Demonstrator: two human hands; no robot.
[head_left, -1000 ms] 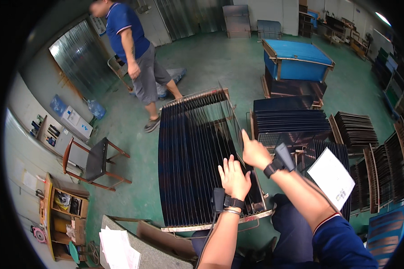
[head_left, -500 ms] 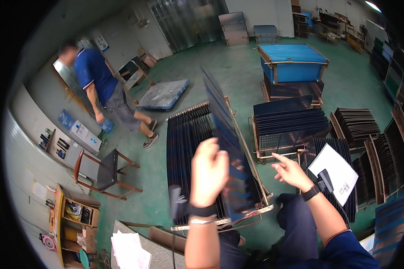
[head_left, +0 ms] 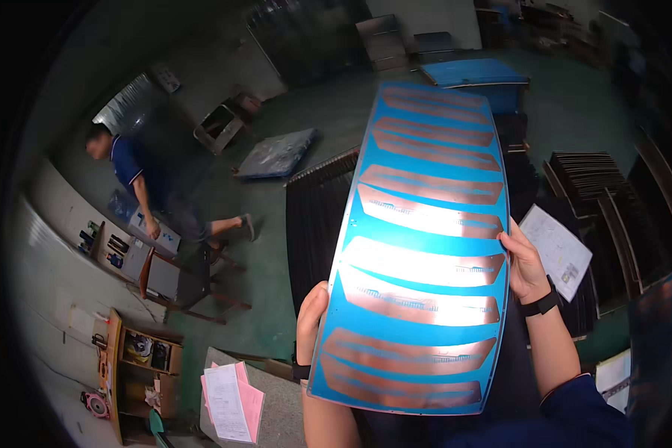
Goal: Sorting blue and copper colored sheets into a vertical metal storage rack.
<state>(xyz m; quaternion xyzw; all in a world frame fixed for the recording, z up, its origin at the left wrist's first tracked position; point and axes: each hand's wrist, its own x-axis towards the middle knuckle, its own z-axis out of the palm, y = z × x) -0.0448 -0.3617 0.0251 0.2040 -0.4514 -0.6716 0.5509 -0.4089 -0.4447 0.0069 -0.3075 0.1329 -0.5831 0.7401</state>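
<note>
Fingers of the left hand are closed around the left edge of a long blue panel with copper-coloured curved strips; only the knuckles and thumb side show beside the edge, with a dark band on the wrist below. On the other side, the right hand grips the panel's right edge about halfway up, fingers curled onto the face, thumb behind and hidden, a black watch on the wrist. Both hands hold the panel upright and slightly tilted, close before the camera, filling the middle of the view. Behind it a rack of dark sheets stands on the green floor, and a white paper sheet lies just right of the right hand. Farther left, another person in a blue shirt bends near a wooden chair.
</note>
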